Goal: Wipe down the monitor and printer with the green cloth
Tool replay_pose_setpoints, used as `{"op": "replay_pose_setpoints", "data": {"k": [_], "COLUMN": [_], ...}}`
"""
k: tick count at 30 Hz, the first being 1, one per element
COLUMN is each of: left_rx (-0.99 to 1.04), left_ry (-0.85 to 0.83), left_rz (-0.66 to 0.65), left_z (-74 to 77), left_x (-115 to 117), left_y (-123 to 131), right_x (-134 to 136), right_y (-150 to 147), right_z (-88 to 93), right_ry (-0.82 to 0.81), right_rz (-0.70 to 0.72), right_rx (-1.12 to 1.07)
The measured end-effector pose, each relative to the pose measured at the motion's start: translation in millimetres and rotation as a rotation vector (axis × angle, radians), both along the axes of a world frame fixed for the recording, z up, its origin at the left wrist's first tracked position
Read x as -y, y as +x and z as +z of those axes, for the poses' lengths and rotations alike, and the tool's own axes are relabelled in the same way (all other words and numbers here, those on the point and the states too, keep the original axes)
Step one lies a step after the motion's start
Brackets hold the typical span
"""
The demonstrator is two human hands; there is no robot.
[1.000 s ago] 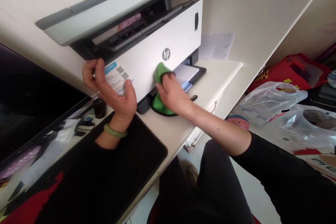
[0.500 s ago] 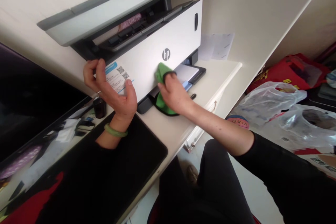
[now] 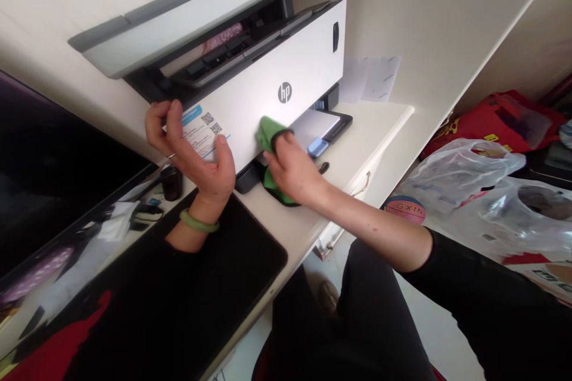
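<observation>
A white HP printer [image 3: 308, 65] with its grey lid [image 3: 192, 12] raised stands on the white desk. My left hand [image 3: 192, 155] rests against the left end of its front panel, fingers loosely bent and apart, the thumb beside a label [image 3: 203, 125] with QR codes. A green bangle [image 3: 199, 222] circles that wrist. My right hand [image 3: 295, 166] is closed on a green cloth [image 3: 270, 131] with a black edge, pressed to the lower front panel below the logo. Part of the cloth hangs under the hand onto the desk. White paper [image 3: 317, 126] lies in the printer's tray [image 3: 342, 125].
A black desk mat [image 3: 250, 244] lies in front of me, with a dark monitor [image 3: 58, 172] to the left. A small black jar [image 3: 170, 183] stands by the printer. Plastic bags [image 3: 465, 166], a red bag [image 3: 496, 119] and a ball [image 3: 404, 209] are at the right.
My right hand has moved the green cloth slightly left and down along the front panel. My left hand keeps its place on the printer.
</observation>
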State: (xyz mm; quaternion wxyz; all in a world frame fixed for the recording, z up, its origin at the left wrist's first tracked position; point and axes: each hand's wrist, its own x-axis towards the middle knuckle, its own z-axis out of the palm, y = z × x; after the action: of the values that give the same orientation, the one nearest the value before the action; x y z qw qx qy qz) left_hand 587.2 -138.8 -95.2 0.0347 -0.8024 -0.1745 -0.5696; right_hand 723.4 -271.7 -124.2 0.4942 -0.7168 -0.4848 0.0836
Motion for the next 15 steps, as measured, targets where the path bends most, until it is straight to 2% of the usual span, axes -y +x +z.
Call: {"op": "replay_pose_setpoints", "data": {"k": [3, 8, 12, 15], "left_rx": [-0.008, -0.037, -0.049, -0.048], "left_ry": [0.0, -0.077, -0.072, -0.054], "left_rz": [-0.015, -0.002, -0.023, -0.019], "left_z": [0.3, 0.8, 0.9, 1.0], "left_x": [4.9, 7.8, 8.0, 8.0], "left_y": [-0.4, -0.6, -0.9, -1.3], "right_x": [3.5, 4.8, 5.5, 7.7], "right_y": [-8.4, -24.7, -32.3, -40.3], "right_z": [4.1, -1.9, 1.9, 5.1], "right_ry": [-0.021, 0.0, -0.037, -0.096], "right_rz": [-0.059, 0.111, -0.003, 0.129], "right_rx": [-0.007, 0.048, 0.029, 0.065]}}
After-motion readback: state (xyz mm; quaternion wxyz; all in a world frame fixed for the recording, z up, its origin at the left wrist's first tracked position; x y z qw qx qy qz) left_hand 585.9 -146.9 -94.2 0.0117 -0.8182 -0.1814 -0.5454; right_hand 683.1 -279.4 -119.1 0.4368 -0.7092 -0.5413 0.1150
